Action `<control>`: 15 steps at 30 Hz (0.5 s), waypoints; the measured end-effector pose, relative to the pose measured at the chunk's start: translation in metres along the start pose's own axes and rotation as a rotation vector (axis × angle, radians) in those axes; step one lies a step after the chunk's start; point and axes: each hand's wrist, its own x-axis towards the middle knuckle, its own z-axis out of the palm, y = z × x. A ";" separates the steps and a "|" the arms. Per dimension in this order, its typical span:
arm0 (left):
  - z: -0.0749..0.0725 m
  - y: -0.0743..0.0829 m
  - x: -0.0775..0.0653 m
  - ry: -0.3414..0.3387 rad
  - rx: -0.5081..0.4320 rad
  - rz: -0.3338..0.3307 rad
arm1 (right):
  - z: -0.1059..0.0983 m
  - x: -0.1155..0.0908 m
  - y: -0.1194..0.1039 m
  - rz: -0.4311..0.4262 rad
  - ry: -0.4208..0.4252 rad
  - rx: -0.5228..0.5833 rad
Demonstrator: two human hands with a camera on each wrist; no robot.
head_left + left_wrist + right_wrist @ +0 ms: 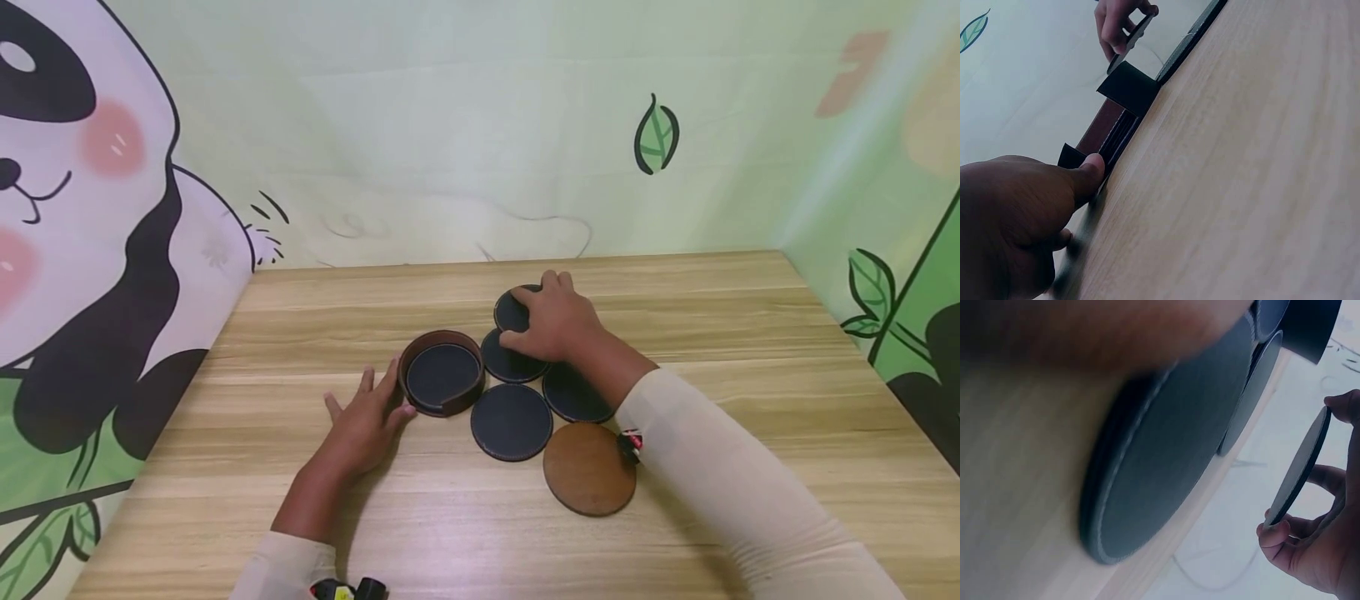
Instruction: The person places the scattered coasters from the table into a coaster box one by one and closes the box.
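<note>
My right hand [558,321] grips a round black coaster [512,310] by its edge. The held coaster [1300,465] is tilted and raised off the table in the right wrist view. My left hand [365,429] is spread beside a round coaster holder [467,404], its index finger and thumb touching the left side. Inside the holder lies a black coaster [442,375]; the left wrist view shows the holder's wall [1129,87] with a gap in it. Black coasters [512,422] lie to the holder's right, one partly under my right forearm.
A brown coaster [590,469] lies nearest the front, close to my right sleeve. The wood-grain table [450,533] meets a printed backdrop [450,150] at its rear edge. A panda print [142,217] covers the left side.
</note>
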 end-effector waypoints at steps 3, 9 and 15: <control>0.000 0.000 0.000 0.000 0.001 -0.002 | 0.001 -0.002 -0.008 -0.016 -0.004 0.022; 0.000 0.000 0.000 0.003 0.007 0.000 | 0.005 -0.005 -0.024 -0.060 -0.006 0.032; 0.002 -0.003 0.001 0.028 0.000 0.011 | 0.006 -0.006 -0.039 -0.101 -0.018 0.025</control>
